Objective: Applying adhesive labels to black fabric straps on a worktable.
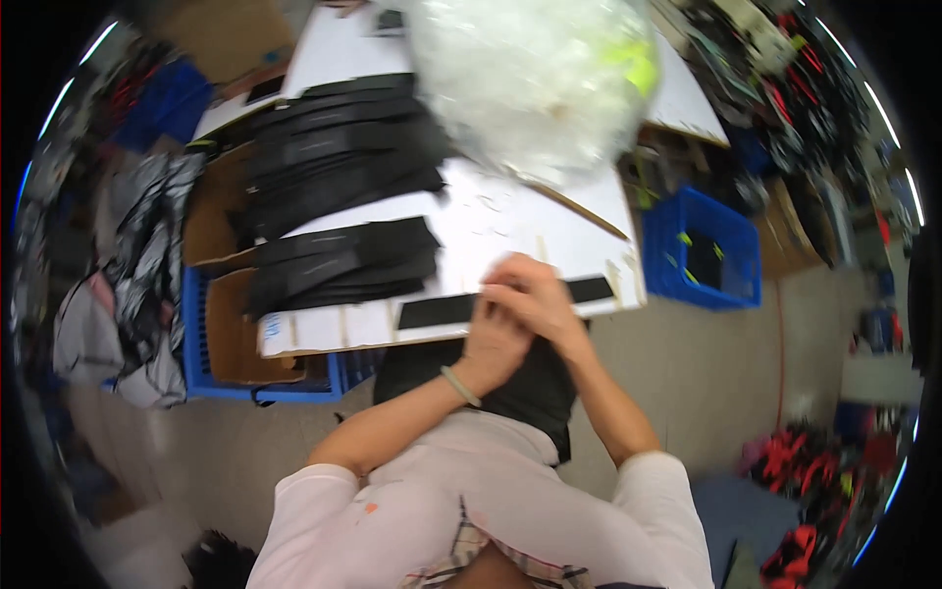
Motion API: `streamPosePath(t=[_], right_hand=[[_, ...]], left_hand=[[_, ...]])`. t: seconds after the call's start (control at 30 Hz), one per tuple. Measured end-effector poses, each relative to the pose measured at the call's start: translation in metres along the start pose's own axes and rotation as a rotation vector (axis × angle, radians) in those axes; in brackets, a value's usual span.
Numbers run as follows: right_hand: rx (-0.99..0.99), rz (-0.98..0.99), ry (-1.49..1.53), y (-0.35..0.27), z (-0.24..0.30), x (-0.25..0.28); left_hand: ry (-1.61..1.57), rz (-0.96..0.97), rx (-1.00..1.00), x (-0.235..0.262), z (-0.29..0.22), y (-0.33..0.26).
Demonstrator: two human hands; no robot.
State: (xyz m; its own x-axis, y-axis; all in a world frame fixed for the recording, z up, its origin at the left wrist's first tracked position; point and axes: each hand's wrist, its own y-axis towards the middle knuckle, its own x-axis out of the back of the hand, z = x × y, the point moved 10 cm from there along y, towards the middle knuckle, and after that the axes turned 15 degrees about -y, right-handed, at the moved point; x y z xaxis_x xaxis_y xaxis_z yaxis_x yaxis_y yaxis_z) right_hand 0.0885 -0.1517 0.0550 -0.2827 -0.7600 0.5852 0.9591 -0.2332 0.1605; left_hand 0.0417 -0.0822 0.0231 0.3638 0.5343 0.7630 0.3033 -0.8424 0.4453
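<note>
1. From the head view, my left grip [496, 339] and right grip [535, 293] meet above the near edge of a white surface [476, 260], right fingers crossing over the left ones. The fingers of both are bent and blurred; I cannot tell how far apart their tips stand, or whether either has hold of anything.
2. Directly beneath, a long black strip [435, 312] lies along that edge, its ends showing at 9 and 3 o'clock of my hands; contact is hidden from sight.
3. A pale wristband [460, 386] circles my left wrist.
4. Between 9 and 10 o'clock, a pile of flat black pieces [343, 263] lies fanned at the edge; a larger black pile [343, 147] lies beyond it, toward 10 or 11.
5. At 12 o'clock sits a bulging clear plastic bag [530, 88], yellow-green showing at its right. A slim brown stick [579, 213] lies at 1 o'clock.
6. Off the surface, a blue bin [711, 285] stands at 2 o'clock; at 9, a cardboard box [234, 329] sits in a blue crate [199, 344].
</note>
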Motion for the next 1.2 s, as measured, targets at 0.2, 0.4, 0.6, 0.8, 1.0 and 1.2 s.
streamPosePath(t=[0.2,0.4,0.6,0.8,1.0,1.2], right_hand=[[-0.246,-0.318,0.296,-0.025,0.001,0.099],[-0.165,-0.464,0.248,0.002,0.031,0.130],[0.439,-0.208,-0.288,0.135,0.102,-0.029],[0.615,-0.229,-0.919,0.186,0.104,-0.131],[0.491,-0.183,-0.593,0.185,0.098,-0.112],[-0.070,0.214,0.232,0.149,0.111,-0.050]], left_hand=[[-0.093,0.015,-0.084,0.036,-0.033,0.007],[0.250,-0.273,-0.071,0.220,0.021,0.018],[0.209,-0.088,0.253,0.191,0.161,-0.039],[0.302,-0.147,0.260,0.185,0.153,-0.039],[0.249,-0.217,0.274,0.201,0.146,-0.041],[-1.677,-0.857,0.360,0.228,0.162,-0.004]])
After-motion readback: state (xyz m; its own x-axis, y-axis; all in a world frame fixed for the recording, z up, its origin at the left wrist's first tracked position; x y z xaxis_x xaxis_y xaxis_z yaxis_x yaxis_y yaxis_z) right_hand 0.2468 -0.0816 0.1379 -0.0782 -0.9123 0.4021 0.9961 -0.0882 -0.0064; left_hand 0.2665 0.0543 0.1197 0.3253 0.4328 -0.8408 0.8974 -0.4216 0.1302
